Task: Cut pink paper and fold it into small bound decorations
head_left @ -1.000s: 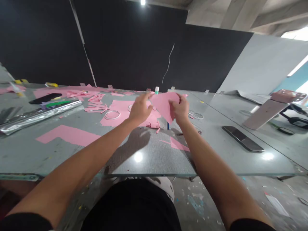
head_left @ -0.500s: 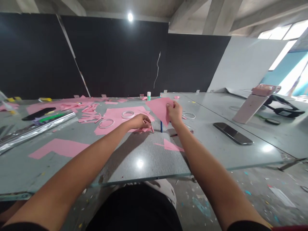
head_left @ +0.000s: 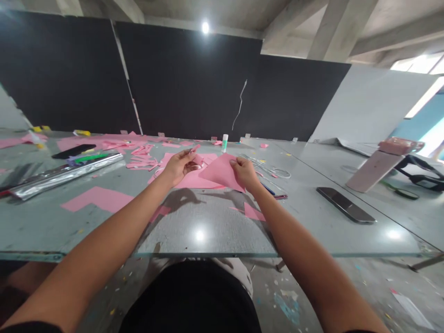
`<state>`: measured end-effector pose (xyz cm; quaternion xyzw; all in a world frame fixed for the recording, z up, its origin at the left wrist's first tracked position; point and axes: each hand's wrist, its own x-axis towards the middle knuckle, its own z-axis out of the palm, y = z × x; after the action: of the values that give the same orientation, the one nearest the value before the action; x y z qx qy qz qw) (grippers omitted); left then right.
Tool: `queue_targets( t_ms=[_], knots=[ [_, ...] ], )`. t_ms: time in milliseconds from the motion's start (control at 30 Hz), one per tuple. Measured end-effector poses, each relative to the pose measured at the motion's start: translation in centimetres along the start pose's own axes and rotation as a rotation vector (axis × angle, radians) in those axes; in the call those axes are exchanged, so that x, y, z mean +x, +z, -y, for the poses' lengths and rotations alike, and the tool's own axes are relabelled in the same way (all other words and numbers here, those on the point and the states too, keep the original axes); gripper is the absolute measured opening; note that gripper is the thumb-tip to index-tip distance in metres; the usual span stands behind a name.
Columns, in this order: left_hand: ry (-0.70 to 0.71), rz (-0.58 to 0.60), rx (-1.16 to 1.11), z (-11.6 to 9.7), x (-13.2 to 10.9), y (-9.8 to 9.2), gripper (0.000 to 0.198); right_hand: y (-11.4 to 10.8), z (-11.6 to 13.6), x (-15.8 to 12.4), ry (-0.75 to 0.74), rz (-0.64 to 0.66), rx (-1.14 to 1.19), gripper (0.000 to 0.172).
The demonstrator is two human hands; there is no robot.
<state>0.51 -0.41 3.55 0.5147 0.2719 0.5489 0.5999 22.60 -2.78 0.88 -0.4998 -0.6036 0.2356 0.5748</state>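
Above the middle of the grey table [head_left: 215, 222], a cut pink paper sheet [head_left: 220, 171] is held out by the right hand [head_left: 245, 172], its near corner pinched firmly between thumb and fingers. Small pink paper pieces [head_left: 197, 159] are gripped by the left hand [head_left: 181, 165], whose fingertips are drawn together on them; how many are held cannot be told.

Half a second ago, the left hand was lowered among scraps at the near edge of the larger pink sheet [head_left: 192, 184]. Now it has been raised and shifted away from the held sheet, with pieces carried up in its fingers, while the held sheet has been tipped flatter and lower. As a judgement, the work has been moved from picking up to handling, since paper is now gripped on both sides. Whether the larger sheet is touched by the held one cannot be told.

No brand can be read anywhere. On the white-and-green glue stick [head_left: 225, 143] behind the hands, the label is too small to be made out. No lettering can be made out on the dark smartphone [head_left: 345, 205] or the pink-lidded bottle [head_left: 367, 173] at the right.
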Motion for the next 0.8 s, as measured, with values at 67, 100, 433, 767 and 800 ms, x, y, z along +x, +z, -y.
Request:
queue_targets(
  t_ms=[67,100,433,767,800],
  knots=[
    [-0.002,0.046,-0.021,0.0,0.1,0.1,0.022,0.6,0.2,-0.4,-0.007,0.108,-0.025,0.03],
    [-0.008,0.082,-0.02,0.1,0.1,0.2,0.023,0.8,0.2,-0.5,-0.018,0.165,-0.037,0.029],
    [-0.096,0.122,0.136,0.8,-0.2,0.4,0.026,1.0,0.6,-1.0,-0.079,0.37,-0.209,0.036],
    [-0.131,0.106,0.337,1.4,-1.2,1.7,0.033,1.8,1.7,-1.5,-0.096,0.545,-0.181,0.031],
    [-0.13,0.102,0.339,1.5,-1.2,1.7,0.034,1.9,1.7,-1.5,-0.101,0.549,-0.183,0.03]
  ],
)
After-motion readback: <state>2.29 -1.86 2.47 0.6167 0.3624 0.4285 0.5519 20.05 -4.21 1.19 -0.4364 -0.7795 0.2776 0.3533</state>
